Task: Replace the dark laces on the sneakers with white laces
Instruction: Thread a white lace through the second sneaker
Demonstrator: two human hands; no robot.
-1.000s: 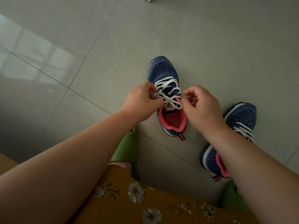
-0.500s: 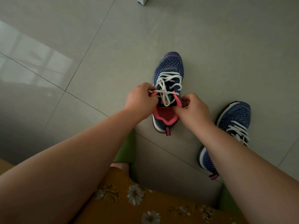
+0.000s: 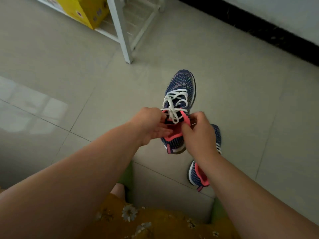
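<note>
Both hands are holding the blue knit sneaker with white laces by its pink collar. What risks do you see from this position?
1. The white lace bow looks loose; pulling the pink collar apart may undo it.
2. The left hand and right hand grip only the collar of the blue knit sneaker, so its toe could swing and slip.
3. The second blue sneaker lies under the right arm and may get knocked.

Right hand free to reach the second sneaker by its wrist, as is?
Probably not straight away: the right hand is pinching the pink collar of the held sneaker. The second sneaker lies on the floor just beneath that forearm, nothing between them, so letting go should clear it.
</note>
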